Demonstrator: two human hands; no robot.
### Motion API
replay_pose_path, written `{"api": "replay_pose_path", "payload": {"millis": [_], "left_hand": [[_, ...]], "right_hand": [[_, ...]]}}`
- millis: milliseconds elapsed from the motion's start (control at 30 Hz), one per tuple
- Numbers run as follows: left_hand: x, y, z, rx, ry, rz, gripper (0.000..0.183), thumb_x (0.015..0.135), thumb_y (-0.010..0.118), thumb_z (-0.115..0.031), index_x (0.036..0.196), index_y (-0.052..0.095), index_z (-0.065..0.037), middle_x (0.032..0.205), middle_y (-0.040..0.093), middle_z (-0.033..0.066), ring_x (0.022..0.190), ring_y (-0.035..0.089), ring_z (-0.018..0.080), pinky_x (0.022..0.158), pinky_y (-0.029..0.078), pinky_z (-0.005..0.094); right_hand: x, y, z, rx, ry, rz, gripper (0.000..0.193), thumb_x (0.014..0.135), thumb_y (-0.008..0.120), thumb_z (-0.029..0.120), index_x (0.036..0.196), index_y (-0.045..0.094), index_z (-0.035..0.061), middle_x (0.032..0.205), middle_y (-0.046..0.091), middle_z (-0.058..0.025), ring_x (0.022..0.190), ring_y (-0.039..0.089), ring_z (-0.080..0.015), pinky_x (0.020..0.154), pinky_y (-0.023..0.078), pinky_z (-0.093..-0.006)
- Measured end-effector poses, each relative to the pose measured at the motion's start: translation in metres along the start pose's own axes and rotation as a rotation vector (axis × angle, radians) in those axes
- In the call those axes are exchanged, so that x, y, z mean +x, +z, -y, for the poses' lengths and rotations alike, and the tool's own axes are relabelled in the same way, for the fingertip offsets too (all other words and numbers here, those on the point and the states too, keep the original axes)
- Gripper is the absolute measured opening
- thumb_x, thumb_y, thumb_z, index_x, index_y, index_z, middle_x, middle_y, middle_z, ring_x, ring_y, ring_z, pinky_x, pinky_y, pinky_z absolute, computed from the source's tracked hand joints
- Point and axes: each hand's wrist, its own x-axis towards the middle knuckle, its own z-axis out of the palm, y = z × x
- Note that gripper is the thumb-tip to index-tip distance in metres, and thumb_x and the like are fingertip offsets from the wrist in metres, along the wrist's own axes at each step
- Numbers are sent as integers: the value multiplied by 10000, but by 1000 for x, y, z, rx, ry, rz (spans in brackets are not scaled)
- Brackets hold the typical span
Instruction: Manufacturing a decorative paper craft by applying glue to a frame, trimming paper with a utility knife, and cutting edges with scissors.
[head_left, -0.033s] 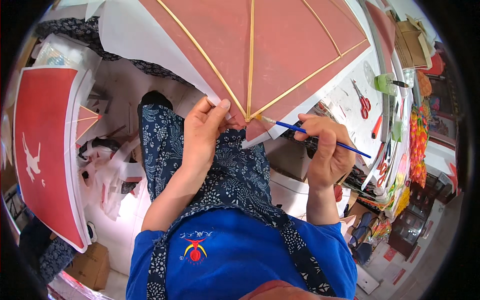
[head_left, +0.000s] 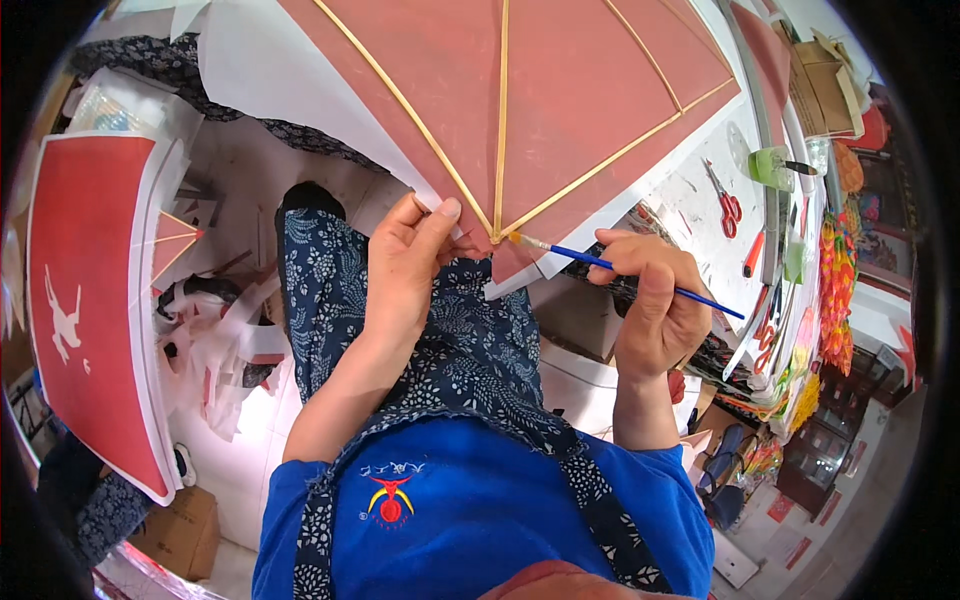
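A large red kite (head_left: 570, 90) with white paper margins lies in front of me. Its thin bamboo strips (head_left: 502, 120) converge at the near tip. Beside that tip, my left hand (head_left: 405, 255) pinches the sheet's left edge between thumb and fingers. My right hand (head_left: 655, 295) grips a slim paintbrush (head_left: 625, 268) with a blue handle. The brush's bristles touch the red surface just right of where the strips meet. A small flap (head_left: 515, 262) of the sheet hangs below the joint, over my patterned apron (head_left: 450, 330).
Red-handled scissors (head_left: 728, 205), a green cup (head_left: 768, 168) and an orange-and-black tool (head_left: 754, 255) lie on the white table at right. Another red printed sheet (head_left: 95, 310) stands at left. Behind it are plastic bags (head_left: 215, 350) and a cardboard box (head_left: 185, 530) on the floor.
The paintbrush tip has shifted very slightly left, toward the joint of the strips. My left hand and the kite have stayed in place.
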Motion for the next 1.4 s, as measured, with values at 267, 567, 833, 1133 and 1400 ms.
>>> {"api": "replay_pose_path", "payload": {"millis": [267, 567, 833, 1133, 1400], "left_hand": [[-1, -1, 0, -12, -16, -8, 192, 951, 584, -189, 1000, 589, -3, 842, 658, 74, 717, 657, 149, 694, 533, 264], [-1, 1, 0, -28, -3, 0, 175, 953, 580, -180, 981, 582, -8, 837, 649, 73, 718, 652, 152, 711, 548, 283], [-1, 1, 2, -40, -7, -12, 151, 951, 574, -164, 970, 589, -15, 853, 656, 68, 736, 653, 138, 700, 550, 279], [10, 2, 28, -24, 116, -18, 160, 943, 600, -170, 936, 577, -11, 794, 665, 69, 691, 660, 133, 604, 547, 270], [16, 4, 38, -165, 168, 6, 169, 940, 580, -141, 857, 524, -6, 679, 608, 83, 589, 659, 173, 500, 553, 285]], "right_hand": [[0, 4, 2, -28, -120, 192, 315, 1011, 442, 219, 857, 576, -20, 714, 623, -145, 686, 621, -234, 810, 522, -501], [-1, 3, 2, -52, -116, 98, 162, 922, 540, 54, 798, 600, -30, 739, 650, -118, 685, 643, -254, 760, 554, -452], [-8, -8, -5, -58, -61, 29, 231, 971, 476, 111, 840, 604, -30, 740, 640, -129, 731, 628, -248, 825, 525, -491], [-19, -16, -23, -322, -38, 36, 399, 1054, 323, 256, 946, 550, -54, 887, 609, -172, 880, 608, -254, 899, 483, -392], [-12, -8, -17, -274, 12, -36, 387, 1009, 452, 329, 895, 590, -14, 798, 651, -178, 662, 609, -251, 640, 546, -370]]}}
